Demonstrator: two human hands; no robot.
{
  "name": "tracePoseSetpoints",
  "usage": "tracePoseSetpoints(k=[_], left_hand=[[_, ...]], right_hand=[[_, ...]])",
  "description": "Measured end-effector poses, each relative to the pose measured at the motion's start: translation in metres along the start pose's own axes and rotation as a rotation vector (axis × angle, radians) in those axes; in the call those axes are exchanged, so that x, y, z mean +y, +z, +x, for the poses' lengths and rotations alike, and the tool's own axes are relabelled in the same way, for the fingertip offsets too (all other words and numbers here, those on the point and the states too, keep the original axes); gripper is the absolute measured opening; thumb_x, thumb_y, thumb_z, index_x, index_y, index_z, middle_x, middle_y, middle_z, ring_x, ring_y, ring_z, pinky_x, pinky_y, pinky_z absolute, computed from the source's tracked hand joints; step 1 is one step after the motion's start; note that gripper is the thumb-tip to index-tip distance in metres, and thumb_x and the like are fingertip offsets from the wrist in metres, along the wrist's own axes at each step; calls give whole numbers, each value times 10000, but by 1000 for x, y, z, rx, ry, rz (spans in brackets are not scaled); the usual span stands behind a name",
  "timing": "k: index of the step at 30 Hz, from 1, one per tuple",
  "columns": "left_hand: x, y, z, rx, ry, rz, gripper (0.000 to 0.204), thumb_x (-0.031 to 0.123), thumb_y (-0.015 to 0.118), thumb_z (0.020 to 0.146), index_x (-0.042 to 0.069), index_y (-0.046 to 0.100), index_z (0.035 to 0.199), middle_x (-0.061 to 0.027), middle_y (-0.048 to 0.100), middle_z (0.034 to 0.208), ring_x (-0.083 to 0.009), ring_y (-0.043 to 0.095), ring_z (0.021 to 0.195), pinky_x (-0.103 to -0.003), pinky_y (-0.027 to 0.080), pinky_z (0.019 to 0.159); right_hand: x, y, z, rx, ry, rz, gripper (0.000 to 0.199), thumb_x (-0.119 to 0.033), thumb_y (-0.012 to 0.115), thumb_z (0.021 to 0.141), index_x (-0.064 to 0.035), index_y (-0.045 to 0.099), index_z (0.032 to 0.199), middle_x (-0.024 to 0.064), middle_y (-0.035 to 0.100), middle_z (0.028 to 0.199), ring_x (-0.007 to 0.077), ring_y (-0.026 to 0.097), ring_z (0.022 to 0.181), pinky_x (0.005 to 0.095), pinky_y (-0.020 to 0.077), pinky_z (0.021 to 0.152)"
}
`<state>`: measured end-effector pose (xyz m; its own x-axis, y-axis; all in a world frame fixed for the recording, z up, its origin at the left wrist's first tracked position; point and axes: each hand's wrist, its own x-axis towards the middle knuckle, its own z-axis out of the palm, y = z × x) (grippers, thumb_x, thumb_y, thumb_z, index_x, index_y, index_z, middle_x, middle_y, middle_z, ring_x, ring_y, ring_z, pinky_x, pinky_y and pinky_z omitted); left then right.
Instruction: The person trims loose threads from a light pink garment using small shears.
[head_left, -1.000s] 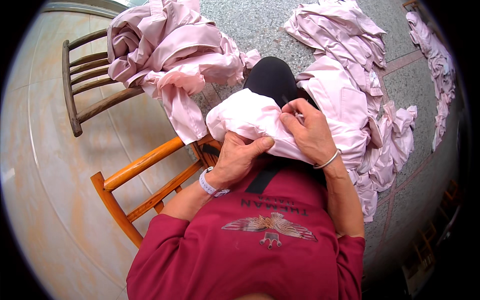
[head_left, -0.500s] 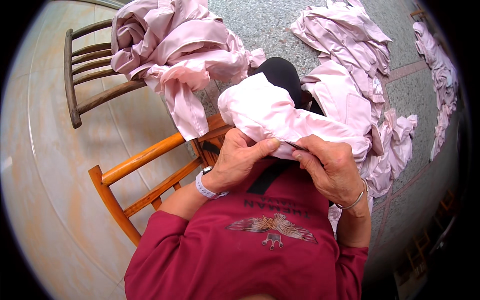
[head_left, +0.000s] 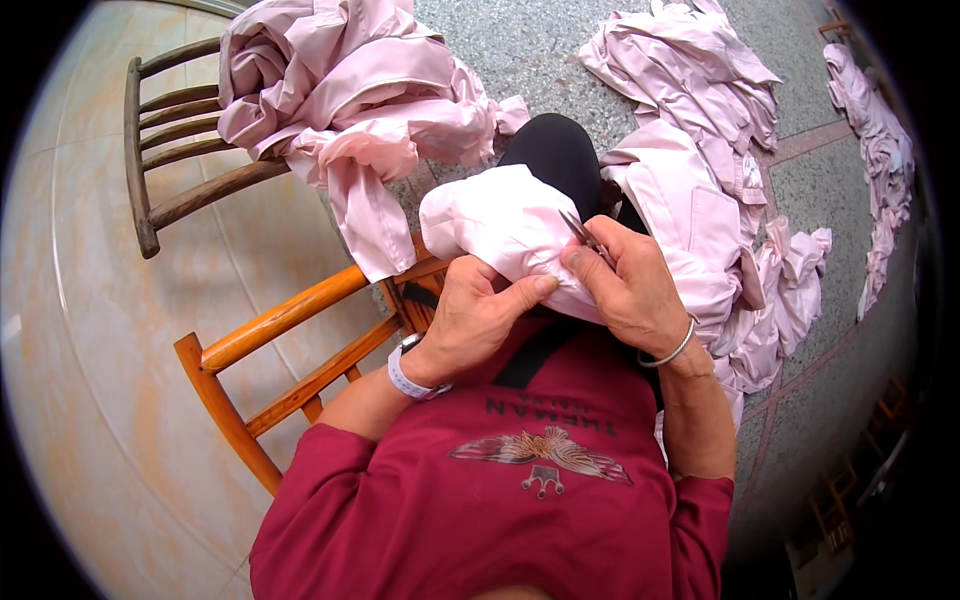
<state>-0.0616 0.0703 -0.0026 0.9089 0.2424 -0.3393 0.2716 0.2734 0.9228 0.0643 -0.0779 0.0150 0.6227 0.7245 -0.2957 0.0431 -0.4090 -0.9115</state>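
Pink shirt (head_left: pixel 510 225) bunched on the lap, over the black-clad knee (head_left: pixel 555 150). Left hand (head_left: pixel 475 320) pinches its fabric, thumb pressing the fold. Right hand (head_left: pixel 630 285) grips small metal snips (head_left: pixel 580 228) at the cloth, so trimming looks mid-way on this piece. Counts: two wooden chairs, one orange (head_left: pixel 270 370), one dark (head_left: pixel 160 150) carrying a shirt heap (head_left: pixel 350 90); another heap on the floor (head_left: pixel 700 100); finished versus pending unclear.

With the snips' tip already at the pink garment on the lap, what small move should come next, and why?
Probably one short snip at the fold. The right hand holds small metal snips with the tip against the pink garment, and the left hand pinches the cloth taut just beside it. Whether a loose thread sits there is too small to tell.
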Motion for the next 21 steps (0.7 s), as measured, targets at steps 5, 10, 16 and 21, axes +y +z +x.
tracePoseSetpoints(k=[5,10,16,21], left_hand=[[-14,2,0,112,94,77,210,50,686,903,-26,691,1099,-57,716,1000,-104,641,901,-264,517,807],[-22,-3,1,141,70,167,257,62,725,887,-6,695,1134,-45,715,1043,-103,638,950,-261,504,855],[-45,-4,6,283,175,288,251,59,737,873,20,712,1119,-18,715,1016,-95,624,938,-259,490,839],[-34,-3,3,260,100,143,233,46,749,855,3,725,1082,-49,681,1060,-139,628,979,-281,489,869]], right_hand=[[19,9,11,9,76,73,241,-149,621,909,61,559,808,163,548,629,161,474,581,370,401,553],[25,14,9,38,144,191,264,-159,621,914,62,542,793,148,520,605,134,446,582,356,385,540],[40,35,9,178,92,132,264,-158,618,915,63,545,791,150,527,609,132,448,583,353,384,538],[41,35,13,125,96,157,247,-153,623,907,72,574,818,137,550,624,114,461,596,336,390,539]])
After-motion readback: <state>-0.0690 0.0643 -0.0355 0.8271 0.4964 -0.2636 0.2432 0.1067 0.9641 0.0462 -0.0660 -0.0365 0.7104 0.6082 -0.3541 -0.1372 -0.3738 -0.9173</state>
